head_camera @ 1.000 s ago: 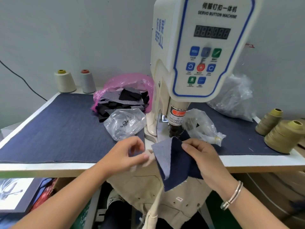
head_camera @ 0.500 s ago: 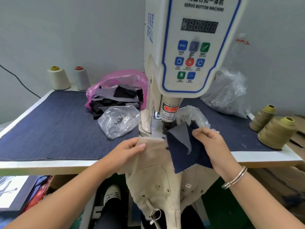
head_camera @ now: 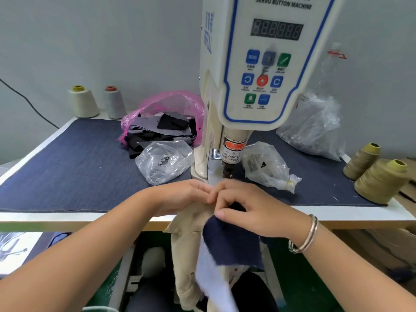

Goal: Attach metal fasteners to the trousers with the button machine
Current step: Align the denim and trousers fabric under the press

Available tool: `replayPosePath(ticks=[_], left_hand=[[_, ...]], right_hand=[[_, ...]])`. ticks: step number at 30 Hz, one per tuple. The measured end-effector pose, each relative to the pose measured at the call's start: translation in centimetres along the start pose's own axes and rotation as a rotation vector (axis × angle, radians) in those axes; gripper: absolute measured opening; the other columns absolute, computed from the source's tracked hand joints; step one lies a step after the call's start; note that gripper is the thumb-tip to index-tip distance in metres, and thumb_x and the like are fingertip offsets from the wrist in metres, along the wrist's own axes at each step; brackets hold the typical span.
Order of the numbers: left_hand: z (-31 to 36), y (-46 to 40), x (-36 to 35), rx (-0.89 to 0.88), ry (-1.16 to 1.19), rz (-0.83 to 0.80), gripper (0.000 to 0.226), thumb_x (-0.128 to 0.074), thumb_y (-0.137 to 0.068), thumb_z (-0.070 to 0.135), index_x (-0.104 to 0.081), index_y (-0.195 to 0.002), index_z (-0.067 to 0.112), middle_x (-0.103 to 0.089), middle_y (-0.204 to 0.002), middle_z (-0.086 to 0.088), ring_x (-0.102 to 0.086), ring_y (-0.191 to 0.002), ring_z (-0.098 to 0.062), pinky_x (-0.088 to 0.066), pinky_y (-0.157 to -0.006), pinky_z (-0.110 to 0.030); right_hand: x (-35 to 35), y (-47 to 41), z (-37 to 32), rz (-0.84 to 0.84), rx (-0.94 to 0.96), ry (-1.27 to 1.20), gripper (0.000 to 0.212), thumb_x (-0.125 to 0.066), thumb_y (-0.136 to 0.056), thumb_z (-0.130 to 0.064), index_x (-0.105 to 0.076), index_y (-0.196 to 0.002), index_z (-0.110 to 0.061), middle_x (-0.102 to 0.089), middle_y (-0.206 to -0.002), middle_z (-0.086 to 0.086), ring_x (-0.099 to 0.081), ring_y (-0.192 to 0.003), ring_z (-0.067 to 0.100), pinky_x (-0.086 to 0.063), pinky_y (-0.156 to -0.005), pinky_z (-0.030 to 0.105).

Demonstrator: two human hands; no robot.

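Observation:
The white servo button machine (head_camera: 258, 64) stands at the table's middle, its punch head (head_camera: 228, 170) just beyond my fingers. Beige trousers (head_camera: 186, 239) hang over the table's front edge below the punch. My left hand (head_camera: 184, 197) grips the beige cloth from the left. My right hand (head_camera: 247, 206) pinches a dark blue denim patch (head_camera: 231, 242) against the trousers, thumb on top of it. The fingertips of both hands meet right under the punch. The spot beneath them is hidden.
Two clear bags of metal fasteners (head_camera: 162, 161) (head_camera: 265, 165) flank the machine. A pink bag of fabric scraps (head_camera: 164, 122) lies behind, a big clear bag (head_camera: 315, 127) at right. Thread cones stand at back left (head_camera: 83, 102) and right edge (head_camera: 380, 181).
Both hands moved forward and together, bringing the trousers and the denim patch up under the punch. The patch, held up and folded before, now hangs below my right hand.

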State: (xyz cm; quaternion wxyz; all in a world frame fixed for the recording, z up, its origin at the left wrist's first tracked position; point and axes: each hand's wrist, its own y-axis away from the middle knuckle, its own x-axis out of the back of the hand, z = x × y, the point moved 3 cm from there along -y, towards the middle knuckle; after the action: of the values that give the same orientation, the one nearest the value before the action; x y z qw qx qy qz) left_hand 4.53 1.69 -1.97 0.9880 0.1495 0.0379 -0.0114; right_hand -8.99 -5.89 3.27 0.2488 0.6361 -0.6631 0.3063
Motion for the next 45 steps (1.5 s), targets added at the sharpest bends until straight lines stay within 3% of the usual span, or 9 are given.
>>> replayPosePath(ticks=[4, 8, 13, 19, 22, 26, 30, 35, 45], left_hand=[[-0.6, 0.5, 0.3, 0.060, 0.008, -0.072, 0.023, -0.046, -0.095, 0.009, -0.065, -0.107, 0.002, -0.069, -0.104, -0.011, -0.067, -0.092, -0.019, -0.052, -0.080, -0.025], [-0.8, 0.7, 0.1, 0.132, 0.115, -0.127, 0.034, -0.054, -0.086, 0.030, -0.070, -0.107, 0.008, -0.070, -0.108, -0.009, -0.066, -0.099, -0.019, -0.051, -0.086, -0.028], [0.0, 0.5, -0.4, 0.046, -0.192, -0.107, 0.047, -0.063, -0.084, 0.027, -0.058, -0.121, -0.001, -0.063, -0.122, -0.019, -0.059, -0.115, -0.027, -0.040, -0.108, -0.044], [1.5, 0.7, 0.7, 0.018, -0.330, -0.079, 0.026, -0.048, -0.090, -0.011, -0.056, -0.114, -0.006, -0.066, -0.102, -0.017, -0.063, -0.091, -0.023, -0.049, -0.085, -0.031], [1.8, 1.1, 1.4, 0.027, -0.276, -0.099, 0.021, -0.048, -0.093, -0.007, -0.061, -0.104, 0.004, -0.069, -0.094, -0.006, -0.065, -0.083, -0.018, -0.050, -0.077, -0.024], [0.7, 1.1, 2.0, 0.032, -0.293, -0.052, 0.017, -0.060, -0.092, 0.007, -0.060, -0.107, -0.001, -0.068, -0.098, -0.010, -0.064, -0.087, -0.020, -0.051, -0.080, -0.026], [-1.4, 2.1, 3.3, 0.066, -0.346, 0.011, 0.017, -0.064, -0.088, 0.024, -0.061, -0.084, 0.008, -0.061, -0.082, -0.001, -0.056, -0.078, -0.012, -0.043, -0.080, -0.028], [-2.3, 2.5, 4.4, 0.000, -0.320, 0.119, 0.019, -0.064, -0.084, 0.032, -0.060, -0.078, 0.014, -0.056, -0.077, 0.000, -0.049, -0.077, -0.014, -0.037, -0.074, -0.027], [-3.0, 2.7, 6.3, 0.108, -0.568, 0.222, 0.030, -0.067, -0.086, 0.038, -0.054, -0.063, 0.024, -0.048, -0.064, 0.007, -0.041, -0.062, -0.009, -0.034, -0.064, -0.020]], right_hand=[[-0.7, -0.2, 1.1, 0.120, -0.073, 0.112, 0.030, -0.059, -0.089, -0.019, -0.047, -0.066, -0.034, -0.053, -0.120, -0.017, -0.044, -0.115, -0.006, -0.029, -0.097, 0.008], [-1.0, -0.1, 2.7, 0.143, -0.194, 0.031, 0.021, -0.059, -0.089, -0.025, -0.052, -0.069, -0.025, -0.065, -0.084, -0.003, -0.057, -0.079, 0.014, -0.046, -0.077, 0.035], [-0.8, -0.4, 3.7, 0.202, -0.193, 0.055, 0.024, -0.060, -0.091, -0.033, -0.046, -0.071, -0.030, -0.052, -0.066, -0.009, -0.044, -0.061, 0.002, -0.034, -0.058, 0.019], [0.4, -0.8, 5.1, 0.143, -0.300, -0.143, 0.005, -0.060, -0.090, -0.032, -0.060, -0.085, -0.030, -0.067, -0.087, -0.009, -0.061, -0.084, 0.006, -0.046, -0.078, 0.022], [1.2, -0.5, 6.0, -0.007, -0.348, -0.164, 0.030, -0.058, -0.092, -0.033, -0.056, -0.067, -0.016, -0.048, -0.065, 0.000, -0.044, -0.061, 0.010, -0.034, -0.060, 0.024], [1.6, 0.1, 6.7, 0.158, -0.287, -0.375, 0.025, -0.059, -0.092, -0.026, -0.067, -0.069, -0.020, -0.059, -0.065, -0.007, -0.052, -0.063, 0.003, -0.039, -0.058, 0.015], [1.8, 1.4, 9.0, 0.341, -0.310, -0.642, 0.023, -0.066, -0.085, -0.026, -0.068, -0.091, -0.005, -0.067, -0.090, 0.009, -0.061, -0.081, 0.014, -0.048, -0.070, 0.021], [0.8, 1.9, 11.7, 0.191, -0.411, -0.745, 0.012, -0.063, -0.086, -0.014, -0.073, -0.082, -0.020, -0.072, -0.084, 0.003, -0.065, -0.075, 0.010, -0.050, -0.063, 0.017], [-0.5, 1.9, 12.9, 0.192, -0.301, -1.016, 0.030, -0.056, -0.085, -0.003, -0.068, -0.110, -0.012, -0.069, -0.112, 0.010, -0.064, -0.102, 0.018, -0.052, -0.084, 0.025]])
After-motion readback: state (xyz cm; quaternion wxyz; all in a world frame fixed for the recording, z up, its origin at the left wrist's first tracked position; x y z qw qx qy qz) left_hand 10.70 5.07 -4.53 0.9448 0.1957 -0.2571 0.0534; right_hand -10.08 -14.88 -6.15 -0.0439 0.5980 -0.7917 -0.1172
